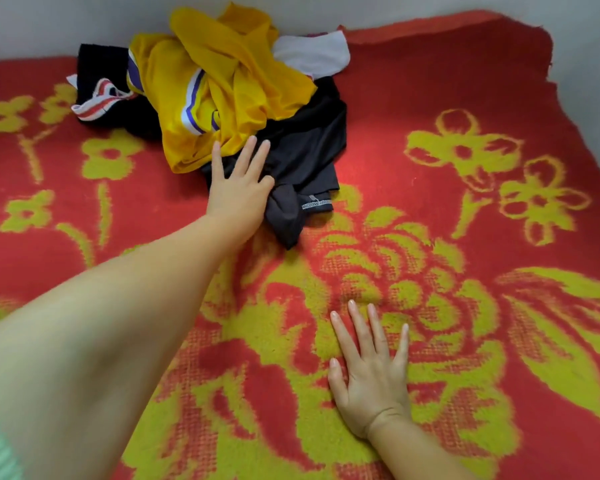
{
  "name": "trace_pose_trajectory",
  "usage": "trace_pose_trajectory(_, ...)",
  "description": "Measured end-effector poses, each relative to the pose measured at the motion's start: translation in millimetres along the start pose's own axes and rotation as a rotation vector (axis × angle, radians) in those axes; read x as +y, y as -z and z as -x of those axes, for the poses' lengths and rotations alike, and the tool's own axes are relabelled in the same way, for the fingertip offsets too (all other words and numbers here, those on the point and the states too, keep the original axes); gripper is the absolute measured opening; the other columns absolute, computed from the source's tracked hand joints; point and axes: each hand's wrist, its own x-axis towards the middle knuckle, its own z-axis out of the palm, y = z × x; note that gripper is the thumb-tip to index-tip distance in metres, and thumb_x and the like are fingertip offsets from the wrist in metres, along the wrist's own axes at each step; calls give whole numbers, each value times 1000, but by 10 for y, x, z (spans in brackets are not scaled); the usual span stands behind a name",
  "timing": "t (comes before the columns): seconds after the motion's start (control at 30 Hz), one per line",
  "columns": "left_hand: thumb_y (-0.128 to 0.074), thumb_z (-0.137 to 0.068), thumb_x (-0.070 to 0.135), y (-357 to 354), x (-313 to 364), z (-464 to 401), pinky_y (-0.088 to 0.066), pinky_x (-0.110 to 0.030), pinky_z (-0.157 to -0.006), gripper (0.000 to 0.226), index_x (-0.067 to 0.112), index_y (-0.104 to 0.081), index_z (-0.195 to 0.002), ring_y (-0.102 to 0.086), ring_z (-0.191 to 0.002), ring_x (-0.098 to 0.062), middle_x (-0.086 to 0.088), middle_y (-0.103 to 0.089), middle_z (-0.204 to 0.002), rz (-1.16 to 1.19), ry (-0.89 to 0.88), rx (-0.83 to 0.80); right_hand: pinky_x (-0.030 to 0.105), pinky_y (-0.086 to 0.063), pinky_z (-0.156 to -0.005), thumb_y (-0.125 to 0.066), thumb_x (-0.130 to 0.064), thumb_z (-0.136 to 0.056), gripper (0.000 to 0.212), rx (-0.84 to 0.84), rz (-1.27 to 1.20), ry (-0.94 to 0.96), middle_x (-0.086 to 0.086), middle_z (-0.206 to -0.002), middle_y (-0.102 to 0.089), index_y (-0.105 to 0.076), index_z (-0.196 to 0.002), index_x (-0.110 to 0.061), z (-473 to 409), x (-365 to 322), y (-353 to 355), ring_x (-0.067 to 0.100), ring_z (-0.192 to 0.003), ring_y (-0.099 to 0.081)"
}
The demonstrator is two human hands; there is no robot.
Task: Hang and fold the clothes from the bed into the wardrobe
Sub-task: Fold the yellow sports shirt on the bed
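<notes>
A dark garment [298, 161] is pinched by the left hand [238, 188] at the pile's six o'clock; the right hand [371, 372] is laid flat, released. Pulling free is judged next.

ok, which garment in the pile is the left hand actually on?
The dark grey garment at the pile's near edge; the left hand grips its bunched fabric. The yellow jersey lies just beyond the fingertips.

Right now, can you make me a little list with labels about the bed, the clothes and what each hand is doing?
bed cover: red fuzzy blanket with yellow-green flowers
clothes pile: at the far side, near the wall
top of pile: yellow shiny jersey with purple and white stripes
under it: dark grey garment
also there: white cloth, black garment with red and white striped band
left hand: grips a bunch of the dark grey garment
right hand: flat on the blanket, fingers spread
</notes>
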Motion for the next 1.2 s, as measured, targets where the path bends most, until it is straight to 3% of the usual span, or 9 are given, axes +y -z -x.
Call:
trace_pose_trajectory(0.07, -48, -92, 20, 19, -174, -129, 7, -70, -107, 17, 21, -61, -103, 12, -147, -31, -12, 2, -161, -29, 31, -32, 64, -13, -105, -38, -43, -84, 64, 6, 10, -4, 2, -155, -31, -38, -145, -26, -1, 12, -2, 25, -142, -23)
trace_pose_trajectory(0.17, -51, -92, 19, -5, -453, -317, -1, -71, -106, 25, 27, -61, -114, 9, -146, -35, -10, 3, -160, 72, 210, -230, 63, -14, -105, -38, -44, -84, 63, 3, 14, -1, 2, -155, -32, -40, -145, -26, 18, 38, -10, 25, -142, -23)
trace_pose_trajectory(0.3, -48, -90, 7, 21, -523, -464, -41, -51, -89, 28, 0, -50, -117, -45, -117, -44, -24, -40, -128, 330, 279, -281, 63, -13, -106, -38, -44, -84, 63, 4, 26, -6, 1, -155, -32, -40, -145, -27, -1, 50, -28, 25, -142, -23)
trace_pose_trajectory(0.4, -48, -92, 13, 80, -366, -264, -40, -43, -70, 20, 2, -49, -108, -56, -101, -44, -27, -55, -112, 445, 220, -185, 63, -13, -106, -36, -43, -85, 62, 16, 41, -8, 2, -154, -32, -40, -145, -26, -45, 81, -16, 24, -142, -22)
trace_pose_trajectory(0.6, -54, -85, 25, 84, 39, 961, -36, -35, -58, 22, 11, -59, -102, -60, -87, -40, -16, -66, -92, 439, 179, -107, 63, -8, -109, -32, -42, -87, 61, 9, -13, -9, 2, -156, -28, -37, -146, -26, -42, 54, -33, 24, -143, -18)
trace_pose_trajectory(0.83, -49, -83, 27, 210, 452, 1717, -31, -28, -61, 20, 19, -64, -94, -63, -88, -33, -7, -67, -94, 321, 94, -291, 55, 16, -111, -6, -52, -88, 68, -137, 17, -46, -6, -162, -2, -16, -152, -33, -82, 104, -33, 17, -148, 6)
trace_pose_trajectory(0.97, -48, -83, 24, 282, 653, 2195, -34, -29, -64, 23, 17, -66, -95, -63, -93, -32, -8, -67, -99, 291, 30, -376, 61, 14, -111, -13, -47, -96, 60, -215, 72, -93, -1, -162, -6, -29, -149, -23, -144, 58, 51, 17, -147, 15)
trace_pose_trajectory(1.03, -48, -82, 22, 291, 737, 2574, -32, -28, -62, 22, 17, -66, -93, -64, -92, -31, -7, -67, -99, 244, 39, -420, 66, 13, -109, -20, -40, -99, 55, -351, 122, -81, 0, -162, -2, -19, -152, -25, -108, -36, 107, 22, -146, 18)
trace_pose_trajectory(1.2, -46, -83, 21, 460, 1057, 3608, -37, -28, -64, 25, 14, -66, -97, -63, -96, -30, -8, -67, -104, 230, 82, -570, 62, -5, -113, -30, -23, -97, 53, -664, 140, -24, 7, -161, -6, -28, -150, -18, 771, -232, 282, 28, -147, 9)
